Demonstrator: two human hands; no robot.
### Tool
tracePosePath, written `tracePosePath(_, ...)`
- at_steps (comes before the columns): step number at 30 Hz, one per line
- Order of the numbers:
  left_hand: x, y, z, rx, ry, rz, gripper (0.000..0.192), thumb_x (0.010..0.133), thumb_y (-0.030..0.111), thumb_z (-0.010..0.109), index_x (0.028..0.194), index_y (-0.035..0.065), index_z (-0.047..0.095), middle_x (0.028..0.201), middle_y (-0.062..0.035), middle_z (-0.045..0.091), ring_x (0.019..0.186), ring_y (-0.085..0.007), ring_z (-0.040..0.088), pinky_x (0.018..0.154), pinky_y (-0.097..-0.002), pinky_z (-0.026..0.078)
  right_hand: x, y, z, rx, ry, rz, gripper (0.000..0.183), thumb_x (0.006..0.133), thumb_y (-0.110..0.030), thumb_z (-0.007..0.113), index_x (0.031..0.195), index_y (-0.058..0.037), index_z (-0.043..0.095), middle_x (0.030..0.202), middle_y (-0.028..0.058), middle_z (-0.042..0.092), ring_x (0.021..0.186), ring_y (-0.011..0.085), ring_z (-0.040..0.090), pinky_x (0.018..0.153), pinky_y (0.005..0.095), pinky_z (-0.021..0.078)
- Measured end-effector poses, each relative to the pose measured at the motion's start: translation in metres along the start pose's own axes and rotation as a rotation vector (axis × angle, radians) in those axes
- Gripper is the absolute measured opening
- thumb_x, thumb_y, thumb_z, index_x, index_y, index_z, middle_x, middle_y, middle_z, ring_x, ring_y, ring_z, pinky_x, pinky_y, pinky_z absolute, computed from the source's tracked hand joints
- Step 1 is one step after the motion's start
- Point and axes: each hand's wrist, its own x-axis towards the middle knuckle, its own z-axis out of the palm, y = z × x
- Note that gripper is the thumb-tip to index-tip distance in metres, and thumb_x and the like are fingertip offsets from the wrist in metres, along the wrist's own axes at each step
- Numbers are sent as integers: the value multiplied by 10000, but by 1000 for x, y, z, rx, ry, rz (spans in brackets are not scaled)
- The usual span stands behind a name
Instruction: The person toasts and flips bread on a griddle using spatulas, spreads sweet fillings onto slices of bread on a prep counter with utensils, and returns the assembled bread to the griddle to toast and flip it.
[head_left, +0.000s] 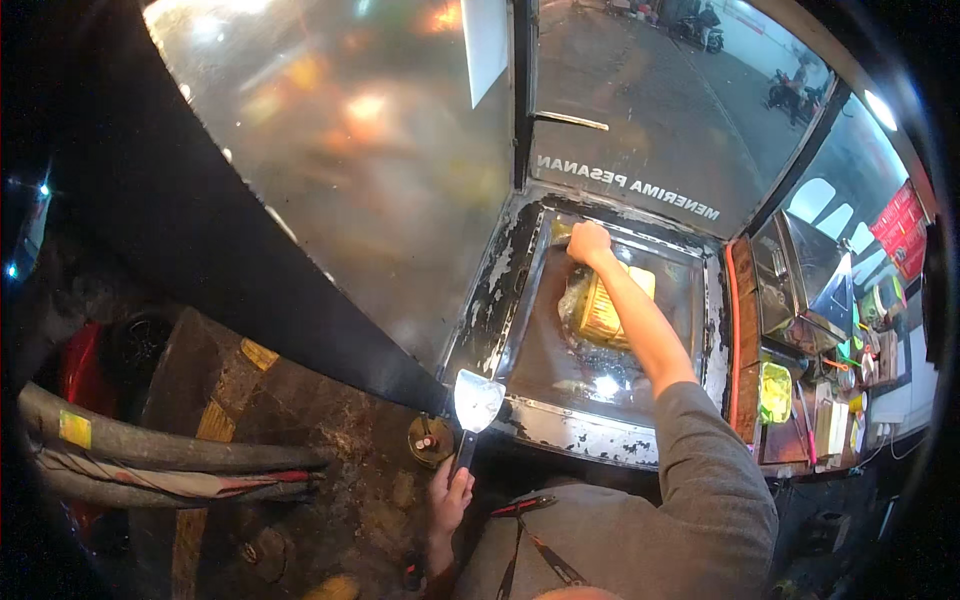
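In my left hand (451, 495) is the dark handle of a metal spatula (478, 401), its broad blade raised near the griddle's front left corner. My right hand (589, 241), fingers curled, reaches to the back left corner of the flat griddle (540, 337). Something yellow lies beside those fingers; whether they grip anything is hidden. A ridged, yellow-brown piece of bread (598, 311) rests on the griddle, partly covered by my right forearm. Bubbling fat (571, 300) shows along its left side.
Glass panels (630, 142) border the griddle at the back and left. On the right are an orange hose (733, 322), a metal box (802, 277), a yellow-green tub (775, 394) and a pink-handled tool (808, 427). A round metal fitting (430, 441) sits below the left corner.
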Motion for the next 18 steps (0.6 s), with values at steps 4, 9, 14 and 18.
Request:
tracePosePath(4,-6,4,-8,-22,20,-28,391,950,219,471,1291,38,407,708,15,446,489,-35,329,428,-196,289,-41,-26,1,-54,-91,7,229,713,-205,628,854,-38,696,916,180,670,870,308,662,738,388,542)
tracePosePath(9,-8,7,-15,-5,-34,-29,394,953,213,469,1301,43,397,710,18,444,499,-32,327,429,-201,301,-12,2,35,-19,28,23,193,747,-145,584,864,-40,696,929,187,665,864,319,662,735,392,545)
tracePosePath(14,-11,12,-17,-19,-50,-17,349,947,192,476,1260,45,435,707,27,437,511,-25,334,439,-177,295,-5,6,28,18,14,96,204,748,-150,578,857,-20,690,938,196,661,872,320,661,737,402,545)
tracePosePath(18,-11,5,-21,-51,-49,-52,326,939,166,484,1241,47,459,700,37,427,518,-18,337,442,-158,280,-74,-17,38,-2,39,34,201,734,-155,579,821,-4,680,867,202,659,824,323,664,704,412,546)
